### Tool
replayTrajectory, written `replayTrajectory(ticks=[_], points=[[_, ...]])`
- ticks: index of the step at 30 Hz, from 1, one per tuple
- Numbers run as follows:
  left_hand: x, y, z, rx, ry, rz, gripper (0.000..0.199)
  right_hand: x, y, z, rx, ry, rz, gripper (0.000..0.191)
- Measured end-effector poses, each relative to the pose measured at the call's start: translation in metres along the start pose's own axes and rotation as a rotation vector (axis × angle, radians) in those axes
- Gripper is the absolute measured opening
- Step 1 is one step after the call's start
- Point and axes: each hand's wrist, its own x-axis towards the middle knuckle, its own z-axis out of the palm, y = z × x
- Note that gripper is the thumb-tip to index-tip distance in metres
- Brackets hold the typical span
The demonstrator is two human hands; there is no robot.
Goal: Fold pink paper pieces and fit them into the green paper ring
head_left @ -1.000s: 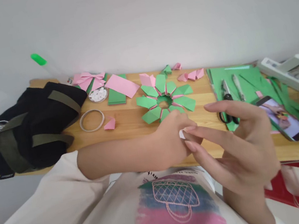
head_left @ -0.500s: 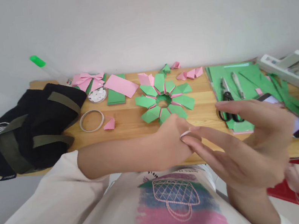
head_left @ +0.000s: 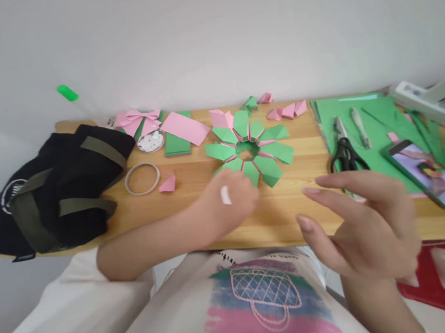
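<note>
A small white strip [head_left: 225,195] lies stuck on the back of my left hand [head_left: 228,202], whose fingers are curled in and mostly hidden from view. This hand is at the near edge of a ring of folded green and pink paper [head_left: 273,152] on the table. To its right, my right hand [head_left: 354,218] hovers over the table's front edge, fingers bent and apart, holding nothing. Left of the ring are a roll of tape [head_left: 140,165] and a small folded pink piece [head_left: 168,184].
A black bag [head_left: 52,195] is at the left. Pink sheets [head_left: 186,128] and a round container [head_left: 150,142] stand behind. Scissors [head_left: 345,149], a cutter [head_left: 360,126] and a phone [head_left: 431,174] rest on green paper [head_left: 375,107]; a power strip [head_left: 434,105] is beyond.
My hands have moved apart: the left went left, and the right let go of the white strip near it, fingers now spread. The strip now shows on the left hand's back.
</note>
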Motion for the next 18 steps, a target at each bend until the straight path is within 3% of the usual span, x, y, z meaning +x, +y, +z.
replayTrajectory(ticks=[1,3,7,9,13,16,18], points=[[-0.008,-0.011,0.001,0.149,-0.065,-0.031,0.026,-0.003,0.001,0.002,0.037,-0.005,0.025,0.024],[-0.029,-0.037,0.005,0.293,-0.067,-0.160,0.023,-0.010,0.004,0.006,0.110,-0.057,0.070,0.021],[-0.075,-0.088,0.024,0.351,0.026,-0.425,0.018,-0.024,0.005,0.019,0.234,-0.184,0.147,0.017],[-0.092,-0.104,0.035,0.261,0.083,-0.461,0.022,-0.031,0.003,0.025,0.287,-0.213,0.196,0.015],[-0.103,-0.114,0.056,0.119,0.169,-0.552,0.031,-0.040,-0.002,0.033,0.338,-0.251,0.249,0.013],[-0.097,-0.111,0.065,0.079,0.249,-0.556,0.033,-0.046,-0.003,0.038,0.371,-0.286,0.276,0.011],[-0.089,-0.110,0.067,0.086,0.273,-0.575,0.036,-0.050,-0.004,0.042,0.395,-0.322,0.282,0.022]])
